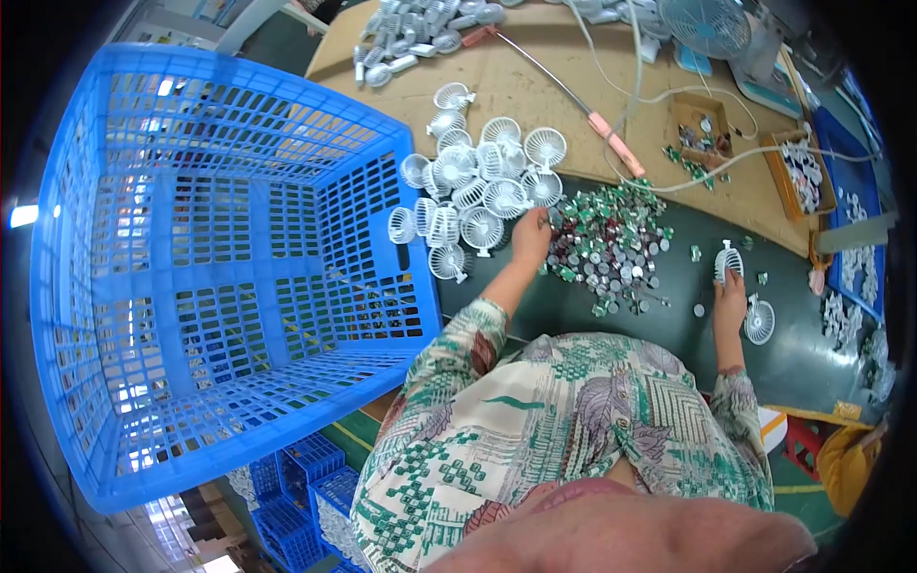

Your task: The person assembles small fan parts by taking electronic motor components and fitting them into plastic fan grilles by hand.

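My right hand (pixel 731 304) grips a small white fan cage (pixel 728 262) over the dark green tabletop (pixel 683 325). Close beside that hand lies another white fan cage (pixel 759 322). My left hand (pixel 531 239) is closed at the left edge of a heap of small round metal parts and green circuit boards (pixel 611 244). Something small and dark shows at its fingertips, too small to name. Just beyond and left of this hand is a loose pile of white fan cages (pixel 482 227).
A big blue plastic crate (pixel 220 229) stands at the left. Farther back are grey-white handheld parts (pixel 420 38), a pink-handled rod (pixel 611 138), white cables, a desk fan (pixel 705 27) and small parts boxes (pixel 798 177). Blue trays (pixel 855 229) line the right; blue baskets (pixel 291 497) sit below left.
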A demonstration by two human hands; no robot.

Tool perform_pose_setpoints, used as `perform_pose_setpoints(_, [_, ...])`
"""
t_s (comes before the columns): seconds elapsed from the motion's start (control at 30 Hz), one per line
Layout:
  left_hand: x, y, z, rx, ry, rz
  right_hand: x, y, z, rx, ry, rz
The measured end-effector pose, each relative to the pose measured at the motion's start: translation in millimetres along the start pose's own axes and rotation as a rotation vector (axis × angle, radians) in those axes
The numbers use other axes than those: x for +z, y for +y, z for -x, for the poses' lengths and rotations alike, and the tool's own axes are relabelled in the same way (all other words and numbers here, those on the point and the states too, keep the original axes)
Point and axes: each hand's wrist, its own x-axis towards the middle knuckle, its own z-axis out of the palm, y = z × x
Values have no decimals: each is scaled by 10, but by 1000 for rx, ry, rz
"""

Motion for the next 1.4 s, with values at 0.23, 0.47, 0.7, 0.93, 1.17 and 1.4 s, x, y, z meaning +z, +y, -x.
perform_pose_setpoints(0.23, [41,-144,-379,210,-269,-712,-61,-58,341,-47,10,229])
perform_pose_setpoints(0.47, [166,-164,-490,208,-245,-729,220,-147,712,47,-195,-41])
perform_pose_setpoints(0.7, [-346,442,208,372,-77,-350,143,-181,622,40,-191,12])
perform_pose_setpoints(0.93, [-382,161,1101,377,-209,-440,320,1,567,413,-259,-568])
perform_pose_setpoints(1.17, [-386,-304,1087,288,25,-329,223,103,647,354,-349,-226])
perform_pose_setpoints(1.4, [-486,-220,1118,-380,61,504,143,41,717,329,-273,-36])
